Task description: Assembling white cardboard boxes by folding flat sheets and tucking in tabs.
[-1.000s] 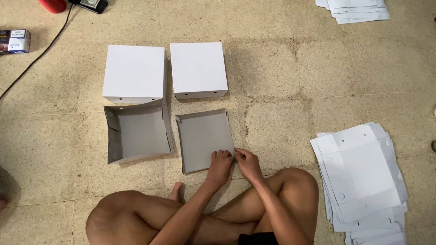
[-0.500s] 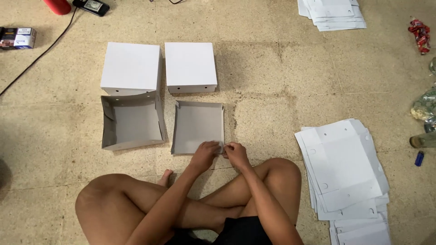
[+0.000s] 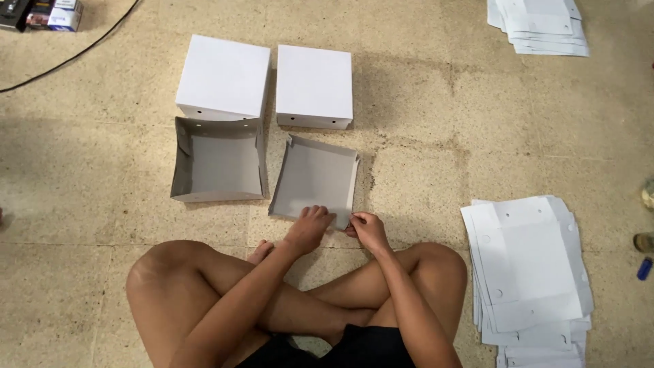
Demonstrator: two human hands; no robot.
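A thin grey card tray point(image 3: 315, 178) is lain flat on the speckled stone floor point(image 3: 422, 163), before the crossed legs. Its near edge is pressed by the left hand point(image 3: 310, 228), fingers spread; its near corner is pinched by the right hand point(image 3: 368, 230). The flimsy wall could be creased or torn if pulled unevenly.

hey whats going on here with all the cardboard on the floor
A person sits cross-legged on the floor, working on a grey box tray lying open in front of them. The left hand presses on its near edge, and the right hand pinches the near right corner. Left of it lies another open tray with raised walls. Beyond them stand two white boxes. A stack of flat white sheets lies at the person's right, another stack farther off.
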